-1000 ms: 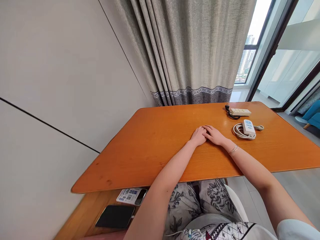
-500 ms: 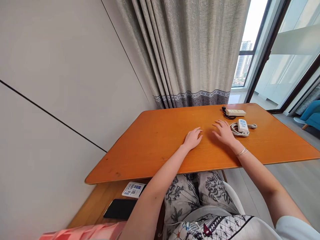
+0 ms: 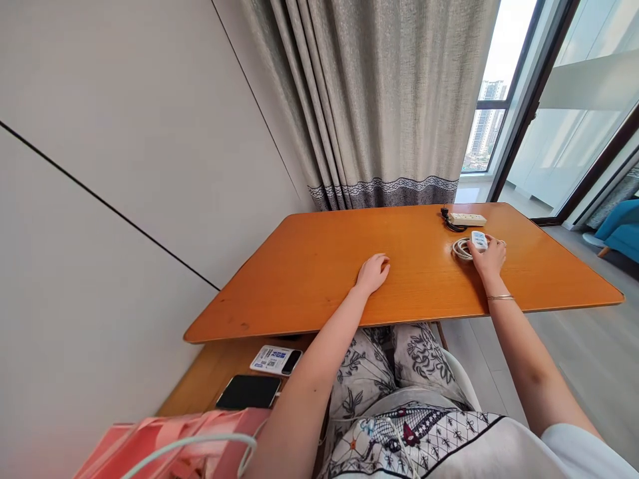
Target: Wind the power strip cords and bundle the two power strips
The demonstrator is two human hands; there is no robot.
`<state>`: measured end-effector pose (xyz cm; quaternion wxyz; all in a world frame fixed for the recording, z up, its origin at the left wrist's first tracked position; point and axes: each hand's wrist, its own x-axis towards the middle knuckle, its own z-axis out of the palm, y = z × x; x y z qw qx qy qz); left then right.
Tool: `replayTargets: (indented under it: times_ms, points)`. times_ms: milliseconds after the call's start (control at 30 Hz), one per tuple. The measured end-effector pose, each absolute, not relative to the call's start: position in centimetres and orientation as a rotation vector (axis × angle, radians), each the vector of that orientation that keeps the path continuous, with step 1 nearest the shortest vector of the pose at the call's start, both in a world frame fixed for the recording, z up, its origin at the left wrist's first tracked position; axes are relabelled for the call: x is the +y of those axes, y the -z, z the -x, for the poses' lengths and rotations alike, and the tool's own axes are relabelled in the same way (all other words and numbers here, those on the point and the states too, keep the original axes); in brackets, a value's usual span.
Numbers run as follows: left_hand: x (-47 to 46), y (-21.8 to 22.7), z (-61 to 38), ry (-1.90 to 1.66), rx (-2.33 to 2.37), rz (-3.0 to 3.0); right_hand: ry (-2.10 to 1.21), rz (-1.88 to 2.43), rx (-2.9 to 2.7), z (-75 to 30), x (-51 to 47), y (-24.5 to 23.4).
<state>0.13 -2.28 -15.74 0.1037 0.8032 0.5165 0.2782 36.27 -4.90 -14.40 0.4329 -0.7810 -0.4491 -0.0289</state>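
My left hand (image 3: 373, 273) lies flat on the orange wooden table (image 3: 319, 266), fingers loosely together and holding nothing. My right hand (image 3: 488, 258), with a thin bracelet at the wrist, rests over a small white device with blue buttons (image 3: 478, 240) and its coiled white cable (image 3: 461, 249); the fingers curl around the device. Just beyond it lies a white power strip (image 3: 466, 219) with a black plug and cord (image 3: 446, 217).
Grey curtains (image 3: 389, 100) hang behind the table, with a window and glass door at the right. A lower wooden bench at the left carries a black phone (image 3: 248, 392), a white-and-blue card case (image 3: 275, 360) and a pink bag (image 3: 174, 442). A blue chair (image 3: 619, 229) stands far right.
My hands were touching at the table's middle; they parted. My right hand reached right onto the white device and cable, and my left hand drew slightly back and left.
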Motion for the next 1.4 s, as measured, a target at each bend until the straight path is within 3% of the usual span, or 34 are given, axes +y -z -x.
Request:
replayTargets:
  times_ms: [300, 967, 1400]
  points:
    - [-2.0, 15.7, 0.0, -0.845, 1.524, -2.370, -0.113, 2.087, -1.037, -35.9, -4.9, 14.1]
    - [-1.9, 15.5, 0.0, -0.807, 1.515, -2.369, -0.120, 2.162, -1.140, -36.7, -4.9, 14.2]
    - [-3.7, 14.7, -0.6, -0.800, 1.434, -2.481, -0.484, 1.355, -1.858, -30.2, -6.1, 14.0]
